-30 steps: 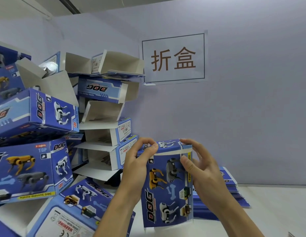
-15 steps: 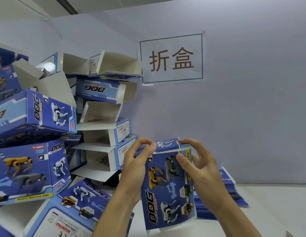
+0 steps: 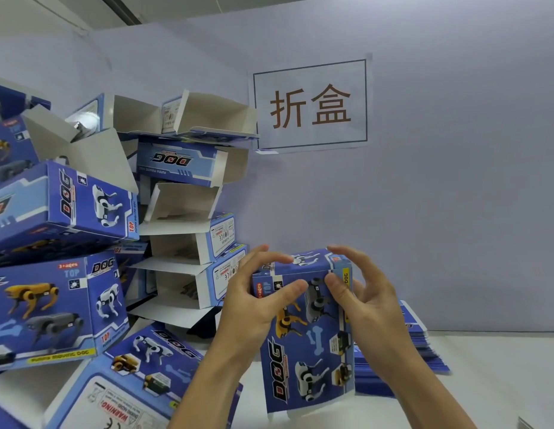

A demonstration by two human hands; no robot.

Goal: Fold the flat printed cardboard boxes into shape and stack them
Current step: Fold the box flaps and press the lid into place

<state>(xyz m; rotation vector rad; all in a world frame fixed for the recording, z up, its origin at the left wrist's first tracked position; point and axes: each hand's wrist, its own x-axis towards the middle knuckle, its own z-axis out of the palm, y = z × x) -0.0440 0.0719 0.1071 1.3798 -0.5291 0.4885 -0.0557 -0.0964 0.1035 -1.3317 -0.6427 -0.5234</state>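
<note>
A blue printed DOG box (image 3: pixel 306 345) stands upright over the table, opened into shape, its top flap folded down. My left hand (image 3: pixel 254 308) grips its upper left corner, thumb on the front face and fingers over the top. On the upper right corner, my right hand (image 3: pixel 368 301) holds the box with its thumb on the front and fingers curled over the top edge. A stack of flat blue boxes (image 3: pixel 421 351) lies behind my right hand on the white table (image 3: pixel 486 382).
A tall, untidy pile of folded blue boxes (image 3: pixel 62 212) fills the left side, several with open white flaps (image 3: pixel 182 199). One box (image 3: pixel 130 376) lies tilted at the front left. A paper sign (image 3: pixel 309 103) hangs on the wall.
The box has shifted slightly lower and its top flap is pressed flatter. My left thumb has slid across the front face toward the right thumb.
</note>
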